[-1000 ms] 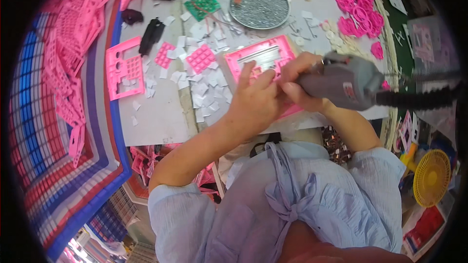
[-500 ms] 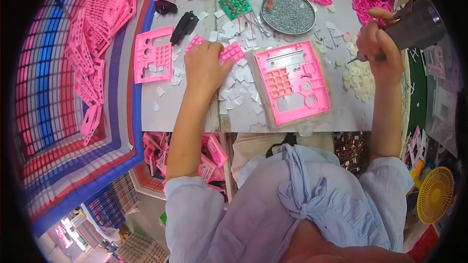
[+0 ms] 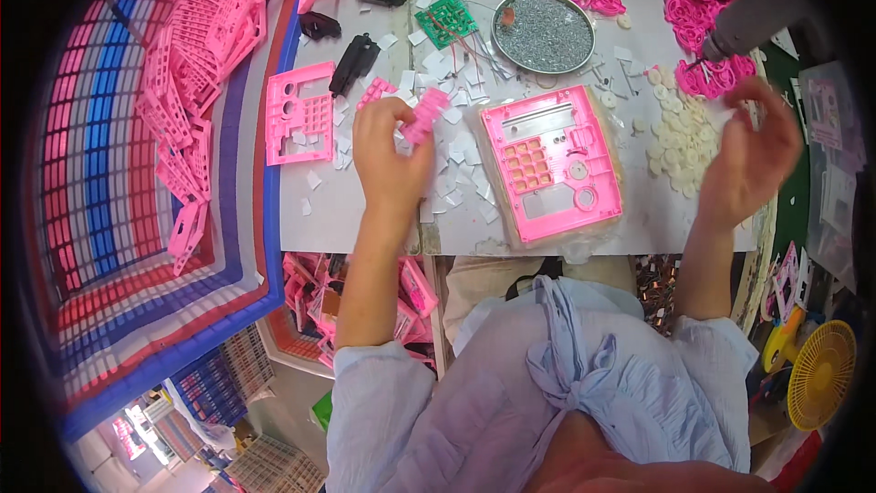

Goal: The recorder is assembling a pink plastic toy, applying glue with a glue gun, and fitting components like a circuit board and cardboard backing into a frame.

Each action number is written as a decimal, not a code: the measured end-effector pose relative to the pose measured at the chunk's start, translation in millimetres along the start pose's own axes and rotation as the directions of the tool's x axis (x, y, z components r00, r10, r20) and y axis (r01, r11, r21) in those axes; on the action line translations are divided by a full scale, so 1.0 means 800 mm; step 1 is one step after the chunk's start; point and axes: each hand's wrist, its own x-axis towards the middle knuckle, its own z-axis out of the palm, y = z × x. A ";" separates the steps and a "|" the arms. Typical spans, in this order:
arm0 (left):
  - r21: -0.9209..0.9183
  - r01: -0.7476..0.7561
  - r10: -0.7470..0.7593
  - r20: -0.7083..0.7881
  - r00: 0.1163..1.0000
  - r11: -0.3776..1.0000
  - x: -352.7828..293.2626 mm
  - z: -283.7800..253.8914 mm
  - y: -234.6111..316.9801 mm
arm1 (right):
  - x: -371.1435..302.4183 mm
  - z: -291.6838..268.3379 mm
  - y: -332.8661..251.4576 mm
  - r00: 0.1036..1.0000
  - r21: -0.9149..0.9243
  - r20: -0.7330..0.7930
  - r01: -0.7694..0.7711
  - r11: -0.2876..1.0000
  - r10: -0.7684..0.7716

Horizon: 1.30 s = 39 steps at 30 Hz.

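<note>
My left hand [image 3: 391, 153] is closed on a pink button pad [image 3: 426, 115], which is tilted up off the table and blurred. More pink buttons [image 3: 376, 91] show beyond its knuckles; whether they belong to the same pad I cannot tell. My right hand [image 3: 756, 160] is raised beside a pile of white discs [image 3: 680, 132], fingers loosely bent and apart, holding nothing visible. A dark power screwdriver [image 3: 757, 18] hangs beyond it, bit pointing at pink rings [image 3: 716, 78]. Between the hands, a pink casing [image 3: 605, 184] with a button grid lies open side up on a wrapped pad.
A round tin of small screws [image 3: 545, 33] stands behind the casing, beside a wired green circuit board [image 3: 445, 21]. White paper squares [image 3: 456, 151] are scattered about. A pink panel [image 3: 301, 114] and black parts [image 3: 354, 64] lie left, near a striped bin [image 3: 274, 210] of pink frames.
My right hand has let go of the screwdriver, which now hangs higher, and has moved right and down. My left hand has lifted the pink button pad and tilted it.
</note>
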 end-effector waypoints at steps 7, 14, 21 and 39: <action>-0.140 -0.247 0.262 0.104 0.959 0.959 -0.036 0.010 0.094 | -0.050 0.104 -0.023 0.334 0.066 0.813 -0.867 0.494 0.477; -0.237 0.072 -0.026 0.192 0.981 0.969 -0.062 -0.019 0.083 | -0.013 0.091 0.003 0.157 -0.110 0.972 -0.360 0.926 0.177; -0.203 0.075 -0.032 0.208 0.978 0.976 -0.075 -0.016 0.072 | -0.049 0.120 0.042 0.326 -0.044 0.945 0.041 0.998 0.028; 0.147 0.158 -0.161 0.006 0.987 0.977 0.065 -0.045 -0.081 | -0.090 0.074 -0.045 0.046 -0.210 0.977 0.310 0.927 0.206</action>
